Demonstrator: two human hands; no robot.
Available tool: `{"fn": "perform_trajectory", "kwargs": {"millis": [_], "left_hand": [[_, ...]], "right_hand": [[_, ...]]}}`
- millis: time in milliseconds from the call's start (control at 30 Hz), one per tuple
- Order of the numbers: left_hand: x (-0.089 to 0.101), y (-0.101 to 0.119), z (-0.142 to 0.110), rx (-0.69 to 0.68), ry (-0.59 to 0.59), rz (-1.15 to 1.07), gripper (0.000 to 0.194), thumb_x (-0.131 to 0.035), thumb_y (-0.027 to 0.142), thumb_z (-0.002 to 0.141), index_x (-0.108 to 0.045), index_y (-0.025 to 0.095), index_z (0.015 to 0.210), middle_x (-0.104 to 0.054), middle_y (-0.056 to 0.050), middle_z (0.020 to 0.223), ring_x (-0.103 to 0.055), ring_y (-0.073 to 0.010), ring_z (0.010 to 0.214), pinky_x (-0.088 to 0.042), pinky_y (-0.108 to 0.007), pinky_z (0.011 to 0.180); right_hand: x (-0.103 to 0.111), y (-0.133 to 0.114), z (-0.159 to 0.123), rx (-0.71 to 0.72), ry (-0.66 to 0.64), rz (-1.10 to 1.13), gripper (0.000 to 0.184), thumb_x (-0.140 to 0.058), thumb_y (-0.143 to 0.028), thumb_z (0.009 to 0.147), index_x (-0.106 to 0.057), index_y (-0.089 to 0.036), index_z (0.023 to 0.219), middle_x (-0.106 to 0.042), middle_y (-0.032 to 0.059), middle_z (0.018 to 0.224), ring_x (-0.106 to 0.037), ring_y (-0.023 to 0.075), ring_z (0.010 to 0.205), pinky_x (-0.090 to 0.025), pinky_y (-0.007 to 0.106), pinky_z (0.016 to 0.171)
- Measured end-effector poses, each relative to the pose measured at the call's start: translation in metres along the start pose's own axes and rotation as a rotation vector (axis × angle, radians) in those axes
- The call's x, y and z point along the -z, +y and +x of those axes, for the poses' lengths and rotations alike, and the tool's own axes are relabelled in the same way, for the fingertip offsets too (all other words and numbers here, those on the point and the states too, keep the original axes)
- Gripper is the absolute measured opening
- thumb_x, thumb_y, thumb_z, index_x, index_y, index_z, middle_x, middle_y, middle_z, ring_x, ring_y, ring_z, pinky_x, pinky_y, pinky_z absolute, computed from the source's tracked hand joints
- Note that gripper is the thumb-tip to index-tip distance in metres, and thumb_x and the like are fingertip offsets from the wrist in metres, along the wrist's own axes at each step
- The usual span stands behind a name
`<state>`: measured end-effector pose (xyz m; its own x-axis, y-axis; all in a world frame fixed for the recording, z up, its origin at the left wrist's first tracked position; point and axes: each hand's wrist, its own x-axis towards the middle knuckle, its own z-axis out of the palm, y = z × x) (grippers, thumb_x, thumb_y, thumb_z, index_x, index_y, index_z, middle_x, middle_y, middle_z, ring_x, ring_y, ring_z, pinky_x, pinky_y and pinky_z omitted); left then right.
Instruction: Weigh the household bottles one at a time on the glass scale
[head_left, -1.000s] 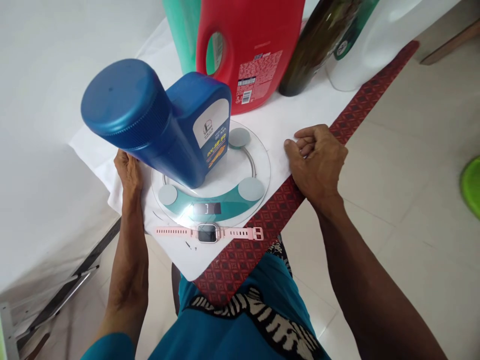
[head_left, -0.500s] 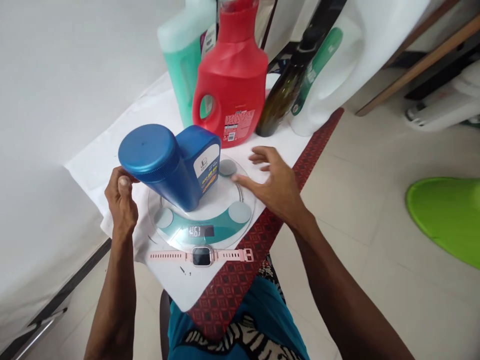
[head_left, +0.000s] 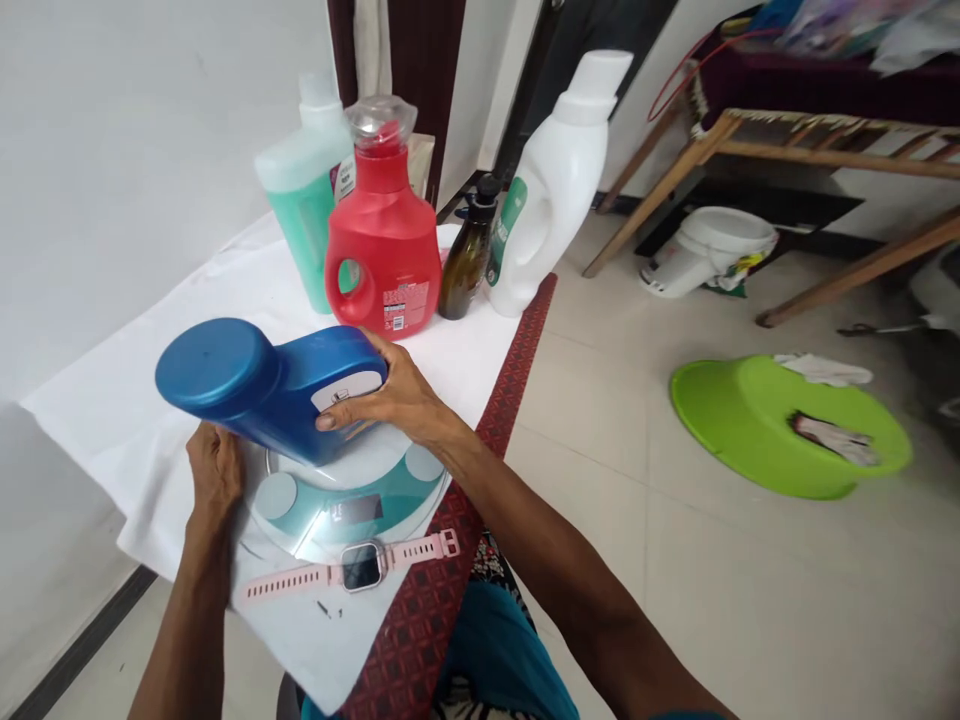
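A blue plastic container with a wide round lid (head_left: 251, 385) is over the glass weighing scale (head_left: 322, 505), its lid towards the left. My right hand (head_left: 394, 395) is closed around the container's right end, thumb on the near labelled side, fingers behind. Below the lid, my left hand (head_left: 215, 465) is curled at the scale's left edge; its fingertips are partly hidden, so I cannot tell what they hold. The scale's display is too blurred to read. A pink-strapped smartwatch (head_left: 362, 567) lies flat along the scale's near edge.
Behind the scale stand a red detergent bottle (head_left: 386, 240), a green liquid bottle (head_left: 300, 225), a dark pump bottle (head_left: 466, 260) and a white bottle (head_left: 551, 180). A green tub (head_left: 742, 430) and a white bucket (head_left: 705, 250) are on the floor at right.
My right hand has moved left and closed on the blue container. My left hand is now lower, beneath the lid. The view has shifted, showing more floor on the right.
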<state>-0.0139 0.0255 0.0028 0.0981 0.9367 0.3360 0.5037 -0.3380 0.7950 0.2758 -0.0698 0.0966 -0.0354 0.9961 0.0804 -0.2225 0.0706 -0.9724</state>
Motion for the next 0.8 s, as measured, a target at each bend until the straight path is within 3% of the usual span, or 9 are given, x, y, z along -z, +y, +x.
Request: {"fn": "perform_trajectory", "kwargs": {"millis": [67, 200, 367, 500, 633, 800], "left_hand": [[-0.001, 0.007, -0.003, 0.028, 0.023, 0.035, 0.071, -0.049, 0.089, 0.102, -0.062, 0.024, 0.077, -0.064, -0.009, 0.074, -0.06, -0.0302, 0.08, -0.058, -0.047, 0.085], [-0.002, 0.021, -0.009, 0.081, 0.019, 0.001, 0.082, -0.04, 0.092, 0.105, -0.078, 0.02, 0.098, -0.079, -0.014, 0.099, -0.072, -0.0334, 0.093, -0.06, -0.049, 0.091], [-0.003, 0.021, -0.01, 0.077, 0.037, -0.006, 0.084, -0.041, 0.096, 0.103, -0.08, 0.022, 0.096, -0.08, -0.013, 0.097, -0.073, -0.0332, 0.092, -0.06, -0.048, 0.089], [-0.003, 0.022, -0.01, 0.088, 0.033, 0.01, 0.085, -0.042, 0.096, 0.102, -0.08, 0.021, 0.096, -0.078, -0.014, 0.096, -0.073, -0.0328, 0.091, -0.06, -0.047, 0.089], [-0.001, 0.03, -0.01, 0.121, -0.003, 0.063, 0.084, -0.038, 0.091, 0.106, -0.081, 0.019, 0.103, -0.079, -0.015, 0.102, -0.074, -0.032, 0.097, -0.062, -0.047, 0.096], [0.001, 0.036, -0.01, 0.157, -0.03, 0.102, 0.079, -0.036, 0.086, 0.108, -0.079, 0.02, 0.105, -0.081, -0.014, 0.106, -0.075, -0.0323, 0.101, -0.063, -0.049, 0.099]], "right_hand": [[-0.007, -0.002, -0.012, -0.018, 0.119, 0.023, 0.076, -0.106, -0.065, 0.062, -0.073, -0.036, 0.124, -0.083, -0.0048, 0.099, -0.087, 0.0322, 0.093, -0.078, 0.052, 0.078], [0.006, -0.017, -0.03, 0.093, 0.311, -0.016, 0.081, -0.106, -0.065, 0.069, -0.069, -0.036, 0.136, -0.084, -0.0007, 0.108, -0.086, 0.0357, 0.107, -0.078, 0.06, 0.092], [0.059, -0.03, -0.053, 0.328, 0.718, -0.462, 0.08, -0.095, -0.071, 0.081, -0.065, -0.034, 0.146, -0.08, 0.0103, 0.126, -0.083, 0.0359, 0.115, -0.077, 0.061, 0.092], [0.102, -0.016, -0.052, 0.457, 0.951, -0.638, 0.067, -0.088, -0.066, 0.088, -0.065, -0.032, 0.14, -0.078, 0.0102, 0.122, -0.082, 0.0329, 0.108, -0.076, 0.058, 0.085], [0.12, 0.002, -0.039, 0.489, 1.109, -0.442, 0.066, -0.098, -0.064, 0.076, -0.067, -0.028, 0.123, -0.078, 0.0064, 0.111, -0.08, 0.0288, 0.099, -0.076, 0.053, 0.083], [0.119, 0.02, -0.024, 0.435, 1.157, -0.247, 0.074, -0.107, -0.057, 0.063, -0.068, -0.027, 0.118, -0.08, 0.0048, 0.109, -0.08, 0.0269, 0.094, -0.076, 0.052, 0.085]]}}
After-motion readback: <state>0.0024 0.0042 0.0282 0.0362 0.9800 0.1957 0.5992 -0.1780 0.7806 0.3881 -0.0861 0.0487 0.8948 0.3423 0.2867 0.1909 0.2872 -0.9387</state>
